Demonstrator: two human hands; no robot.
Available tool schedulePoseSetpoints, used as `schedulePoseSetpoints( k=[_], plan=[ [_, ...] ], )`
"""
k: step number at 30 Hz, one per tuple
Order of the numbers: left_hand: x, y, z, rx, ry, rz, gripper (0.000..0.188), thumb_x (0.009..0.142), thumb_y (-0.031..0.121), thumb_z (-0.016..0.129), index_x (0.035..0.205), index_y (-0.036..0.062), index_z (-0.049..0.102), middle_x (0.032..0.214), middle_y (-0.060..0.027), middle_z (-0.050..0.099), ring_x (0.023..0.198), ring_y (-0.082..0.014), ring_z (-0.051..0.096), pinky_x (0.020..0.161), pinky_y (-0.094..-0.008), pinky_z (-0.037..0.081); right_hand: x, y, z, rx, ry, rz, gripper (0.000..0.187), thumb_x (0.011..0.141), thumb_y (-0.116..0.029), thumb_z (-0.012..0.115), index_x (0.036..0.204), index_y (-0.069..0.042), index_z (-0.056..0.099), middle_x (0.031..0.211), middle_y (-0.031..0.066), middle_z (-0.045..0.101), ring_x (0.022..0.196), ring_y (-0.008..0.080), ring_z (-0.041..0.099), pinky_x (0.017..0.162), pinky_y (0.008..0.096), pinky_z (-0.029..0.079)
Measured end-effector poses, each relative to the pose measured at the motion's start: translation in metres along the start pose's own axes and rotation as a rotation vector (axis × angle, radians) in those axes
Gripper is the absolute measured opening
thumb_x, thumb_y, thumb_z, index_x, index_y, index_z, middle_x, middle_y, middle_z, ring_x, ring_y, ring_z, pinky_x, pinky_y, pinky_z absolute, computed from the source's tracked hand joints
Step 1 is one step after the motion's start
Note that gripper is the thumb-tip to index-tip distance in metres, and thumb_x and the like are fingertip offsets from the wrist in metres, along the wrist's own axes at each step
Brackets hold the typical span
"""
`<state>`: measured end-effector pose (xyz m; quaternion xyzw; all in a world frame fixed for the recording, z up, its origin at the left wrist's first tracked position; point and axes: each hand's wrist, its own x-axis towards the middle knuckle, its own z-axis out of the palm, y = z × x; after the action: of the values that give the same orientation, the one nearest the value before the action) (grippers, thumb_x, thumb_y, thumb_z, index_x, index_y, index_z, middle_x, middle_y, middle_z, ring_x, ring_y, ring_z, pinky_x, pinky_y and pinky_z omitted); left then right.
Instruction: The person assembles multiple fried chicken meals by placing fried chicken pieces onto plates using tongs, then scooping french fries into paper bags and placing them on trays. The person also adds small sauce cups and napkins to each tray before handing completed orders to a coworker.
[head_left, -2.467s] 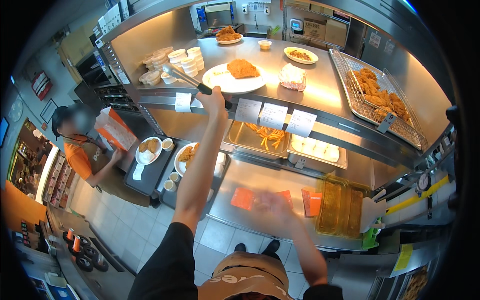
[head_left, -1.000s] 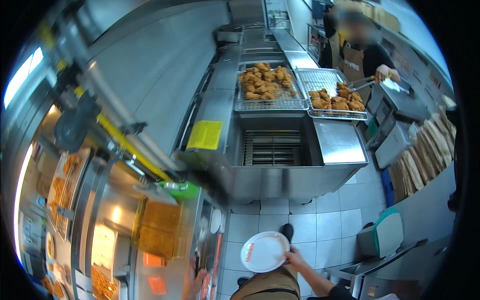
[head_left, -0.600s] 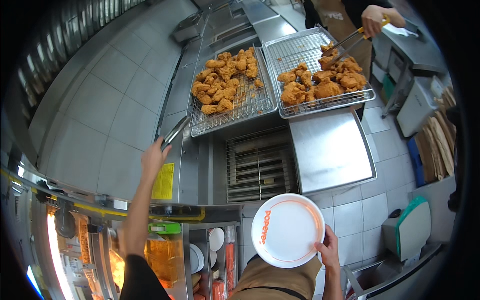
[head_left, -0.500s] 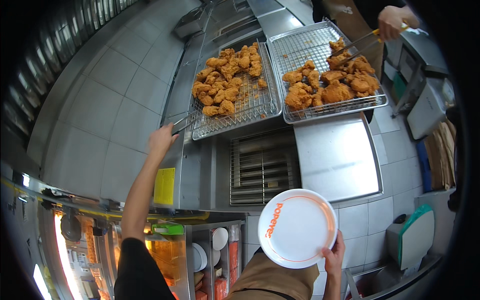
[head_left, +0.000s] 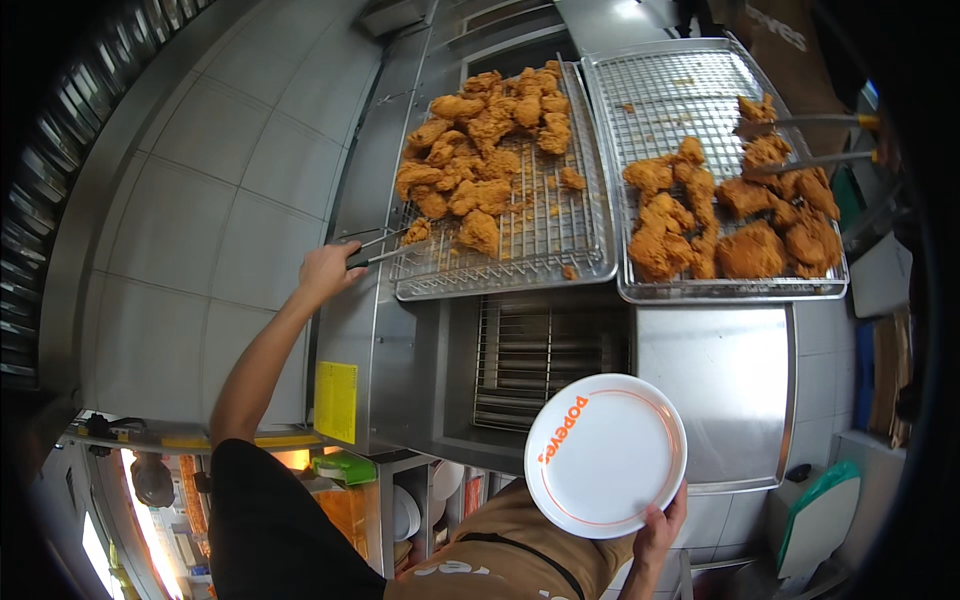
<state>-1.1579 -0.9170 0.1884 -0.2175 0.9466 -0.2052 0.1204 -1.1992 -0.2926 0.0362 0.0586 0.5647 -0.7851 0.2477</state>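
My left hand (head_left: 328, 270) is closed around metal tongs (head_left: 378, 247) with a dark grip. Their tips are at a small fried chicken piece (head_left: 416, 232) on the near left corner of a wire rack; whether they pinch it cannot be made out. A heap of fried chicken (head_left: 490, 125) lies on this rack, set in a metal tray (head_left: 606, 255). In my right hand (head_left: 660, 527) is a round white plate (head_left: 607, 460) with an orange rim line and orange lettering, gripped by its near right edge. Nothing lies on the plate.
To the right, a second racked tray (head_left: 735, 292) holds larger chicken pieces (head_left: 752, 250). Another person's tongs (head_left: 820, 121) reach into it. An open well with a metal grate (head_left: 515, 350) lies between me and the trays, beside a steel cover (head_left: 715, 390).
My view has shifted closer to the trays. The tongs in my left hand have come to the small chicken piece. The plate stays in my right hand. The other person's hand has mostly left view.
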Motion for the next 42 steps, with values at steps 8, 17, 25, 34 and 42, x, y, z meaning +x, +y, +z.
schedulePoseSetpoints(
  k=[8, 17, 25, 34, 42],
  plan=[
    [-0.076, -0.009, -0.046, -1.541, -0.628, -0.279, 0.058, 0.084, 0.031, 0.076, 0.131, 0.0033, 0.057, 0.093, -0.0049, 0.069, 0.077, -0.0094, 0.063, 0.063, -0.0200, 0.048, 0.077, -0.016, 0.075, 0.100, -0.252, 0.132, 0.059, 0.086, -0.011, 0.063, 0.138, 0.004, 0.040, 0.125, 0.0121, 0.054, 0.114, 0.0177, 0.051, 0.100, 0.0302, 0.040],
    [-0.129, 0.189, -0.098, -0.336, 0.157, 0.286, 0.071, 0.066, 0.024, 0.083, 0.131, 0.0146, 0.059, 0.091, -0.0021, 0.066, 0.070, -0.0165, 0.060, 0.060, -0.0280, 0.047, 0.111, -0.041, 0.100, 0.069, -0.307, 0.197, 0.055, 0.089, -0.003, 0.056, 0.140, -0.002, 0.036, 0.113, 0.0082, 0.059, 0.096, 0.0112, 0.060, 0.071, 0.0221, 0.054],
    [-0.120, 0.192, -0.096, -0.261, 0.335, 0.363, 0.082, 0.055, 0.028, 0.084, 0.132, 0.0180, 0.059, 0.100, -0.0002, 0.067, 0.068, -0.0163, 0.060, 0.060, -0.0293, 0.049, 0.113, -0.023, 0.086, -0.010, -0.153, 0.098, 0.060, 0.089, -0.005, 0.057, 0.143, -0.003, 0.032, 0.109, 0.0043, 0.056, 0.088, 0.0077, 0.055, 0.064, 0.0189, 0.048],
    [0.020, 0.055, -0.102, -0.351, 0.244, -0.216, 0.050, 0.080, 0.041, 0.074, 0.121, 0.0142, 0.065, 0.084, -0.0107, 0.070, 0.079, -0.0293, 0.069, 0.066, -0.0428, 0.050, 0.119, -0.017, 0.074, 0.047, -0.096, -0.033, 0.060, 0.089, -0.008, 0.060, 0.142, 0.001, 0.032, 0.116, 0.0065, 0.054, 0.094, 0.0089, 0.053, 0.073, 0.0209, 0.046],
    [0.215, 0.104, -0.094, 0.215, -0.310, -0.320, 0.032, 0.084, 0.031, 0.069, 0.103, 0.0051, 0.072, 0.102, -0.0133, 0.073, 0.096, -0.0296, 0.070, 0.082, -0.0409, 0.055, 0.080, 0.004, 0.098, 0.113, -0.019, -0.019, 0.061, 0.089, -0.007, 0.060, 0.141, 0.001, 0.032, 0.113, 0.0060, 0.054, 0.089, 0.0081, 0.050, 0.071, 0.0207, 0.043]
  ],
)
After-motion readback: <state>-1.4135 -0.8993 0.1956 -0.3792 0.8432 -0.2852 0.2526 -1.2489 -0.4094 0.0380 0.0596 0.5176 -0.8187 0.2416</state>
